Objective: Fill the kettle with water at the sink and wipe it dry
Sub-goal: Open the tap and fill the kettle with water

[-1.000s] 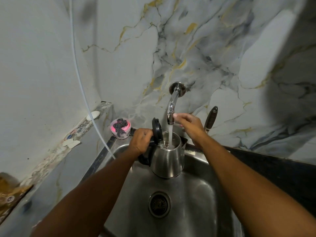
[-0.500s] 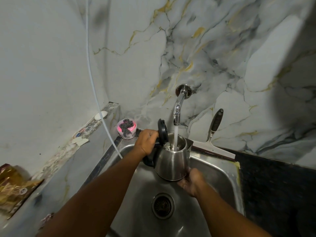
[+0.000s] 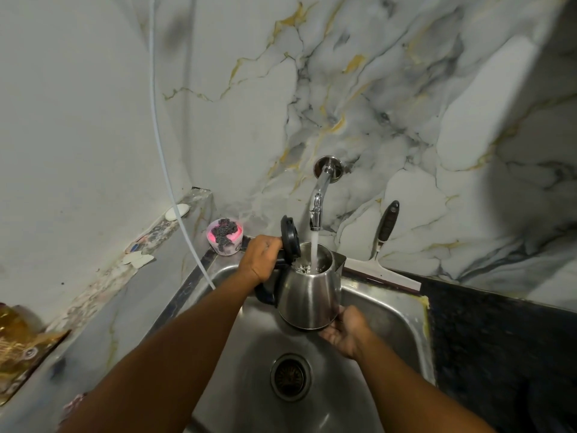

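Observation:
A steel kettle (image 3: 307, 295) with a black lid flipped up hangs over the steel sink (image 3: 390, 310), right under the wall tap (image 3: 318, 204). Water runs from the tap into the kettle's open mouth. My left hand (image 3: 260, 260) is closed around the black handle on the kettle's left side. My right hand (image 3: 345, 334) cups the kettle's base from below on its right, fingers against the bottom rim.
The sink drain (image 3: 291, 377) lies below the kettle. A pink tub with a dark scrubber (image 3: 224, 235) stands at the sink's back left corner. A squeegee (image 3: 385, 232) leans on the marble wall. A white tube (image 3: 168, 189) hangs down at left. Dark counter (image 3: 499, 354) is to the right.
My right hand left the tap and dropped under the kettle's base, where it now rests. The water keeps running. The left hand has stayed on the handle.

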